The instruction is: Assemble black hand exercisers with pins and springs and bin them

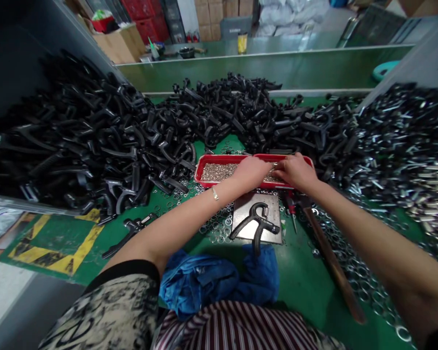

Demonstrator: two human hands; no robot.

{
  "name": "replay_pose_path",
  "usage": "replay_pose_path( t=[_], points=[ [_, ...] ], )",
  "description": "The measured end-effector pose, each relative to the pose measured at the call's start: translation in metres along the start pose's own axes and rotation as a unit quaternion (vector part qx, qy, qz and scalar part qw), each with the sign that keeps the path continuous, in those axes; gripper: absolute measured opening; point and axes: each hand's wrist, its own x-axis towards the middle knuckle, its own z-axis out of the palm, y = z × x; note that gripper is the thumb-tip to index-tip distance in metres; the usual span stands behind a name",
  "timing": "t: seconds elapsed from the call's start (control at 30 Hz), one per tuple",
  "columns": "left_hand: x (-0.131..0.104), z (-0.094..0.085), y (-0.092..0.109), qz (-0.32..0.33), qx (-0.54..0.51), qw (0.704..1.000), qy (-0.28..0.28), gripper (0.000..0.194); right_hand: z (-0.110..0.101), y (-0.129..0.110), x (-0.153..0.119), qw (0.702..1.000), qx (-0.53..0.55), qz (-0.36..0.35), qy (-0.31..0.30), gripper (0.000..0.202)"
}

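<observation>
A red tray (pixel 219 184) holds a mass of small metal parts (pixel 219 171). My left hand (pixel 253 171) is over the middle of the tray, fingers bent together. At the tray's right side, my right hand (pixel 295 171) reaches in with curled fingertips, close to the left one. Whatever the fingertips of either hand hold is too small to make out. Just below the tray, a black hand grip strengthener (pixel 257 223) with a coil spring lies on a square metal plate (pixel 241 206). Another black grip (pixel 129 233) lies left of my left forearm.
Heaps of black grip handles (pixel 233 107) cover the back and left. Metal pins and sleeves (pixel 405 146) are piled at right, with rings (pixel 354 265) scattered below. A wooden-handled hammer (pixel 332 257), a red screwdriver (pixel 291 206) and a blue cloth (pixel 204 279) lie nearby.
</observation>
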Motion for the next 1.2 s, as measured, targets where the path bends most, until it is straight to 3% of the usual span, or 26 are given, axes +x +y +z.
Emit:
replay_pose_path(
  t=[0.1,0.17,0.37,0.6,0.7,0.83,0.97,1.0,1.1,1.2],
  points=[
    [0.041,0.023,-0.007,0.014,0.037,0.999,-0.008,0.024,0.006,-0.013,0.015,1.000,-0.016,0.005,-0.014,0.021],
    [0.052,0.036,-0.009,0.008,0.039,0.999,-0.016,0.025,0.010,-0.016,0.017,1.000,-0.018,-0.003,-0.010,0.022],
    [0.039,0.044,-0.011,0.005,-0.025,0.999,0.044,0.024,0.016,-0.013,0.009,0.998,0.023,-0.003,0.060,0.030],
    [0.026,0.037,-0.004,-0.036,-0.134,0.982,0.125,0.018,0.014,-0.018,0.003,0.990,0.105,0.054,0.073,0.031],
    [0.000,0.027,0.002,-0.042,-0.231,0.958,0.164,0.019,0.015,-0.015,0.006,0.987,0.126,0.053,0.082,0.025],
    [-0.057,0.016,0.005,-0.070,-0.348,0.917,0.180,0.015,0.009,-0.016,0.006,0.981,0.146,0.066,0.111,0.023],
    [-0.117,0.018,0.000,-0.159,-0.445,0.868,0.152,0.015,0.001,-0.036,-0.032,0.946,0.247,0.073,0.197,0.026],
    [-0.129,0.020,0.000,-0.180,-0.455,0.860,0.144,0.016,0.001,-0.042,-0.047,0.936,0.290,0.070,0.186,0.026],
    [-0.153,0.030,0.004,-0.220,-0.470,0.845,0.127,0.017,0.012,-0.060,-0.093,0.919,0.381,0.076,0.061,0.028],
    [-0.154,0.039,0.017,-0.207,-0.484,0.840,0.132,0.011,0.026,-0.068,-0.115,0.907,0.409,0.105,0.018,0.029]
  ],
)
